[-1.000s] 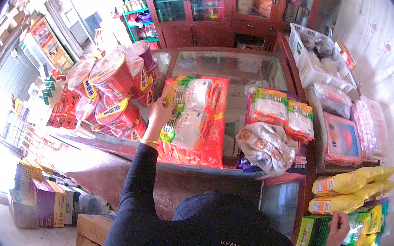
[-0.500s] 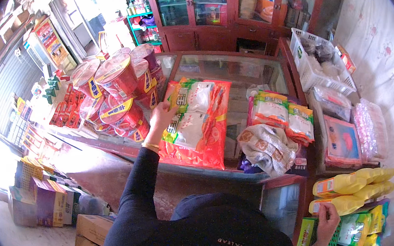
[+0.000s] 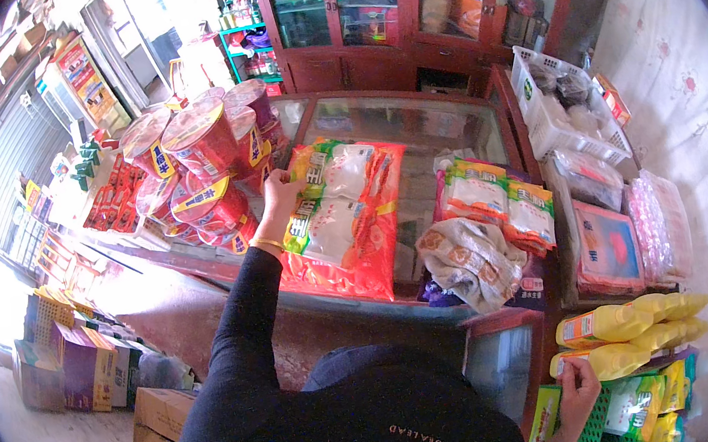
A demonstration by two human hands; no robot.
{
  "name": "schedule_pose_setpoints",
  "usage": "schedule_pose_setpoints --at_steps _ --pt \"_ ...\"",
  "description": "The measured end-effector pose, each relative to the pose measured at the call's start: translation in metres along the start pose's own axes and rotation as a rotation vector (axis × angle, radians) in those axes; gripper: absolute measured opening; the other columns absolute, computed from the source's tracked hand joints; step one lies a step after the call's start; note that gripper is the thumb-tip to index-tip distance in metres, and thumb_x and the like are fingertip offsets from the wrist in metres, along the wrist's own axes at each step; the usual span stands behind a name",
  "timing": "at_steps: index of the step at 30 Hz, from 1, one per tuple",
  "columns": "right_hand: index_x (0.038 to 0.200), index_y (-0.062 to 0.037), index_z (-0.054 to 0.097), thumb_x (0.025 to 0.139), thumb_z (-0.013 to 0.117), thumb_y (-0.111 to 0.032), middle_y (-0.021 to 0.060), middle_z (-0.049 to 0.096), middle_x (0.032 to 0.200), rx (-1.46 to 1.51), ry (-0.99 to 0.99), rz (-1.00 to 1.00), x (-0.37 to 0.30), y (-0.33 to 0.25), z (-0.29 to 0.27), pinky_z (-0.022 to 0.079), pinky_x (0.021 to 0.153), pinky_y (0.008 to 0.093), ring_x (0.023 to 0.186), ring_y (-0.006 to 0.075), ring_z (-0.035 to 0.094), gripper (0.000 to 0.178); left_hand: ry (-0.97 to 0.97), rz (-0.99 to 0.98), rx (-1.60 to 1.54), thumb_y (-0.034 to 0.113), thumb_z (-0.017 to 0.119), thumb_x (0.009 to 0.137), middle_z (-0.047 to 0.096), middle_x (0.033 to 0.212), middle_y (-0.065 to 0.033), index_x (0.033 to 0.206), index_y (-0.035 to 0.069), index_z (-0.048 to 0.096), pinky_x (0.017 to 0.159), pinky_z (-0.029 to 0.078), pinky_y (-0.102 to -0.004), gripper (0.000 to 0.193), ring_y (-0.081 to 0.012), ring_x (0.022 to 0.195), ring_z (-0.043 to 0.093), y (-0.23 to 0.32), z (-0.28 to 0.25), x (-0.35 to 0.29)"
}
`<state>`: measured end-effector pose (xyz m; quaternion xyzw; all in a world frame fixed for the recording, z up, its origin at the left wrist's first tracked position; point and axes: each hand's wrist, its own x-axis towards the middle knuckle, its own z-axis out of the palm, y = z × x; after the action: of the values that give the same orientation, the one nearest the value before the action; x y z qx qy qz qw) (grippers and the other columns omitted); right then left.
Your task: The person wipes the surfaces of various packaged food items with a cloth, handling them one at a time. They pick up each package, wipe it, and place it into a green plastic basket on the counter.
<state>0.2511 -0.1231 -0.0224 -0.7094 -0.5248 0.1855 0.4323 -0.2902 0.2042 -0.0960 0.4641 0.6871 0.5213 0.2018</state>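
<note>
My left hand point(image 3: 281, 202) reaches over the glass counter, fingers slightly bent and apart at the left edge of a stack of packets. On top are white packets with green and yellow ends point(image 3: 333, 228); a larger red plastic packet point(image 3: 358, 287) lies beneath them. At the lower right, my right hand point(image 3: 579, 388) is raised beside a yellow bottle point(image 3: 605, 361), fingers curled together; whatever they may pinch is too small to make out. Just left of my left hand stand stacked red tubs point(image 3: 201, 138) with clear lids.
A patterned cloth point(image 3: 474, 261) lies before more packets point(image 3: 530, 213) on the counter's right. A white basket point(image 3: 572, 128) holds bagged goods. Green and yellow packets point(image 3: 634, 412) fill a green basket point(image 3: 590, 432). Red cabinets point(image 3: 375, 33) stand behind; cardboard boxes point(image 3: 160, 426) sit on the floor.
The view has shifted slightly, so everything sits a little further left. My left hand's fingertips have drawn back from over the packets to their left edge. The right hand stays by the bottles.
</note>
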Motion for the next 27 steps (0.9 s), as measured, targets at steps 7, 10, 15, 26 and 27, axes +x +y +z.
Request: schedule_pose_setpoints --at_steps 7,10,15,26,27 --pt "0.089 0.0024 0.063 0.085 0.058 -0.003 0.0071 0.06 0.073 0.025 0.006 0.009 0.001 0.0 0.001 0.047 0.055 0.0257 0.06 0.0135 0.057 0.009 0.058 0.05 -0.229 0.009 0.069 0.075 0.052 0.071 -0.0001 0.081 0.004 0.053 0.058 0.04 -0.0261 0.018 -0.0099 0.066 0.047 0.044 0.001 -0.01" --pt "0.089 0.0023 0.063 0.084 0.058 -0.003 0.0073 0.06 0.073 0.036 -0.012 -0.004 0.004 0.001 0.003 0.047 0.055 0.0255 0.061 0.0139 0.058 0.008 -0.009 0.131 -0.556 0.006 0.067 0.079 0.05 0.072 0.0011 0.085 0.005 0.052 0.058 0.039 -0.0249 0.016 -0.0083 0.068 0.046 0.057 0.006 -0.012" --pt "0.088 0.0018 0.063 0.082 0.058 -0.001 0.0081 0.061 0.075 0.018 -0.084 0.042 0.013 -0.02 0.007 0.047 0.056 0.026 0.062 0.0151 0.058 0.008 0.054 0.555 -0.168 0.003 0.062 0.083 0.049 0.074 0.0013 0.086 0.004 0.049 0.064 0.041 -0.0232 0.014 -0.0077 0.072 0.046 0.119 0.006 -0.037" --pt "0.101 -0.0009 0.063 0.071 0.068 -0.002 0.0069 0.062 0.088 0.086 -0.11 -0.206 0.022 -0.064 0.035 0.043 0.058 0.0226 0.067 0.012 0.053 0.031 -0.433 0.934 -0.173 -0.003 0.063 0.08 0.067 0.088 -0.011 0.088 0.003 0.048 0.064 0.052 -0.0307 0.018 -0.0185 0.076 0.065 0.232 -0.007 -0.138" --pt "0.101 -0.0012 0.063 0.068 0.07 -0.003 0.0085 0.062 0.089 0.131 -0.087 -0.184 0.02 -0.066 0.04 0.044 0.057 0.0232 0.068 0.0141 0.054 0.034 -0.524 0.909 -0.18 -0.003 0.064 0.079 0.067 0.09 -0.0116 0.089 0.003 0.049 0.065 0.053 -0.0326 0.019 -0.0215 0.079 0.067 0.238 -0.006 -0.151"
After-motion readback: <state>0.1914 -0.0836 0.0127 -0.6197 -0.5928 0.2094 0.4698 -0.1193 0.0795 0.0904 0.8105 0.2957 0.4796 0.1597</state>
